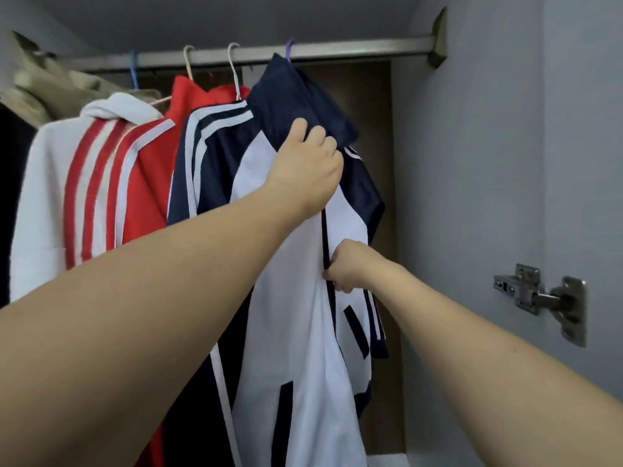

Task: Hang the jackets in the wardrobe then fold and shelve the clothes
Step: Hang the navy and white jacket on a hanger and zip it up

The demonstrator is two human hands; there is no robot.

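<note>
A navy and white jacket [296, 332] hangs from a purple hanger [290, 45] on the wardrobe rail [354, 48], rightmost of the row. My left hand [310, 163] grips it at the navy collar, fingers curled into the cloth. Lower down, my right hand [347, 267] pinches the dark zipper line at the jacket's front. To the left hang a second navy jacket with white stripes [202, 156], a red jacket [151, 183] and a white hooded one with red stripes [60, 197], each on its own hanger.
A beige garment [43, 82] hangs at the far left of the rail. The grey wardrobe side wall [472, 197] stands right of the jacket, with a metal door hinge [542, 298] on it. A brown back panel [371, 106] shows behind the jackets.
</note>
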